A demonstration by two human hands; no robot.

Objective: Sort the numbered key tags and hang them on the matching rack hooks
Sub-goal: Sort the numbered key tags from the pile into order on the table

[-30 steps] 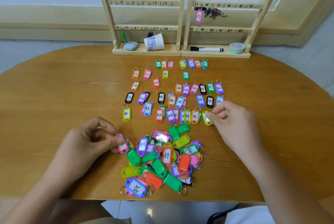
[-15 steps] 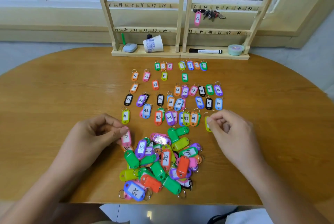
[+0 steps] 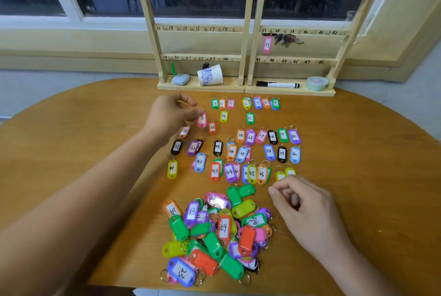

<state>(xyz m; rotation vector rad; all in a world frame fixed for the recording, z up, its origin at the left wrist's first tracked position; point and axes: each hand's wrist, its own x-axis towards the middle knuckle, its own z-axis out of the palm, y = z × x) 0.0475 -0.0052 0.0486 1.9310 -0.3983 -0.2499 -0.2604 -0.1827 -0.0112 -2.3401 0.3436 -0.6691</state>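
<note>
Movement from the left hand (image 3: 171, 114): a second ago it was down at the 9 o'clock edge of the unsorted pile (image 3: 214, 231), picking out a pink tag (image 3: 202, 121). Now it has swung up the table (image 3: 95, 152) toward 12 o'clock, with thumb and fingertips pinched on that tag's ring. The tag hangs over the second sorted row, just left of the yellow-green 14 tag (image 3: 223, 116) and above the orange 23 tag (image 3: 212, 127). A 3 shows on its label, and whether a digit sits in front of it I cannot tell. Nor can I tell if its bottom edge has touched the wood yet. Over at 4 o'clock, the right hand (image 3: 307, 212) has let go of the yellow-green tag (image 3: 290, 172) it was setting at the end of the forties row. It has drawn back toward the pile with fingers curled in, thumb against forefinger, and nothing visible between them. So one more tag is filed and another is about to land. Sorting is well along, but a big heap remains. The wooden rack (image 3: 245, 57) at 12 o'clock carries only the pink 37 tag (image 3: 267, 44), so hanging has barely begun.
</note>
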